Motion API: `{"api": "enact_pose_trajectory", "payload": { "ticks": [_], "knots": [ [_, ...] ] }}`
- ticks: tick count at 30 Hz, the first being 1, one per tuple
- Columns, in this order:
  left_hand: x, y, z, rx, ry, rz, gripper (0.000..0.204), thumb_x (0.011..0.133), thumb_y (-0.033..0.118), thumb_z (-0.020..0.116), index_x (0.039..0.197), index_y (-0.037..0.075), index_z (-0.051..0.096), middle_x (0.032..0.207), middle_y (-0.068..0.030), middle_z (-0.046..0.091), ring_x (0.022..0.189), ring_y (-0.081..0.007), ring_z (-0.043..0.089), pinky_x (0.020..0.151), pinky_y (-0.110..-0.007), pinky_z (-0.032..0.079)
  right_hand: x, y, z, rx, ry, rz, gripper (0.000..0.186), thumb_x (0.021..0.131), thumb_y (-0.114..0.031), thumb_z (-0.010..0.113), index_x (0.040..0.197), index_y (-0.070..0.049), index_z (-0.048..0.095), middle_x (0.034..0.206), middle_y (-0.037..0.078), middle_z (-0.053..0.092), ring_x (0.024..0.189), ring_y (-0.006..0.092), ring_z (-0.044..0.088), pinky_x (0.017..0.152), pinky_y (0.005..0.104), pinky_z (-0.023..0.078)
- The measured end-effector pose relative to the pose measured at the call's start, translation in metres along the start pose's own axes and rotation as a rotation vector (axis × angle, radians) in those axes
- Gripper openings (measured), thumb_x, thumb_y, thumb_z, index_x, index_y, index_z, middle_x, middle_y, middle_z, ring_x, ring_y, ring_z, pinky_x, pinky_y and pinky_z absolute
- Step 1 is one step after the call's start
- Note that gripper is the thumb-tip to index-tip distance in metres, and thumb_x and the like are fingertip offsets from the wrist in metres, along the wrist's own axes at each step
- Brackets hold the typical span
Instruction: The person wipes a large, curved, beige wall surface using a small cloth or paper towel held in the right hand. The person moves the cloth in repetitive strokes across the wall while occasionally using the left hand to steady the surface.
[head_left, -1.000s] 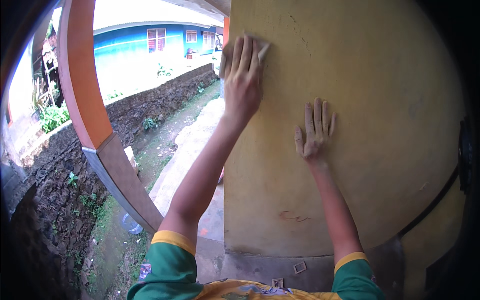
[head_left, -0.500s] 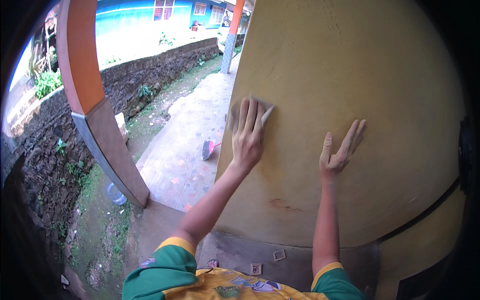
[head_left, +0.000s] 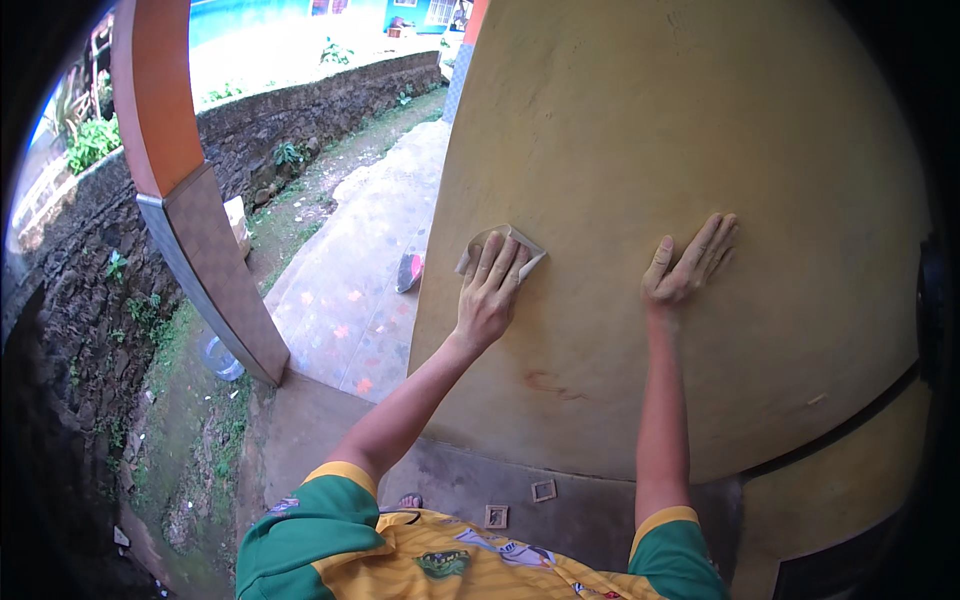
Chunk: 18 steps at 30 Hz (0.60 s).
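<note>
My left hand (head_left: 488, 298) presses a creased, pale grey sheet of sandpaper (head_left: 533, 264) flat on the yellow-brown wall (head_left: 600, 140), near the wall's left edge. The fingers lie over the sheet, so only its edges show around them. To the right, my right hand (head_left: 690, 265) rests on the same wall with its palm down and thumb spread, holding nothing. Pale dust coats its fingers. Below and between the hands, a reddish-brown scuff (head_left: 552, 386) marks the wall.
An orange pillar with a tiled base (head_left: 222, 262) stands at the left. Beyond it runs a stone wall (head_left: 320, 100). A dustpan-like grey and pink thing (head_left: 409, 272) lies on the tiled walkway (head_left: 330, 310). Two small square frames (head_left: 496, 516) lie on the floor by my feet.
My left hand has slid down the wall with the sandpaper. My right hand stays in about the same place on the wall. The whole view has shifted slightly.
</note>
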<state>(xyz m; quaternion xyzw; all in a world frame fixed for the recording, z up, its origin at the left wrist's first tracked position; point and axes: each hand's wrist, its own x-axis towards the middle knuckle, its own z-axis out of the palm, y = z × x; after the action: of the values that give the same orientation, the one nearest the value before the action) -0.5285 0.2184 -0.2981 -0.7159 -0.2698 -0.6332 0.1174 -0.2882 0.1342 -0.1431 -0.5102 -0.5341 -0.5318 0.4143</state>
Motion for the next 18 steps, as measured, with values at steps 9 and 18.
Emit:
{"api": "enact_pose_trajectory", "payload": {
  "ticks": [9, 18],
  "knots": [
    [0.188, 0.064, -0.006, -0.023, 0.137, 0.154, 0.049, 0.102, 0.007, 0.058, 0.151, 0.002, 0.056, 0.167, -0.0166, 0.044, 0.159, -0.0376, 0.035, 0.125, -0.055, 0.035, -0.002, 0.003, -0.017, 0.189, -0.108, 0.049, 0.079, 0.110, -0.042, 0.052, 0.167, 0.005, 0.024, 0.174, 0.029, 0.022, 0.162, 0.0473, 0.019, 0.129, 0.0625, 0.015],
    [0.048, 0.030, -0.010, 0.043, 0.086, -0.135, 0.048, 0.107, 0.008, 0.056, 0.155, 0.006, 0.054, 0.169, -0.0190, 0.040, 0.159, -0.0433, 0.031, 0.127, -0.057, 0.030, 0.019, 0.114, -0.045, -0.008, -0.022, -0.064, 0.078, 0.111, -0.043, 0.047, 0.168, 0.005, 0.023, 0.174, 0.028, 0.023, 0.162, 0.0463, 0.020, 0.129, 0.0620, 0.016]
  ]
}}
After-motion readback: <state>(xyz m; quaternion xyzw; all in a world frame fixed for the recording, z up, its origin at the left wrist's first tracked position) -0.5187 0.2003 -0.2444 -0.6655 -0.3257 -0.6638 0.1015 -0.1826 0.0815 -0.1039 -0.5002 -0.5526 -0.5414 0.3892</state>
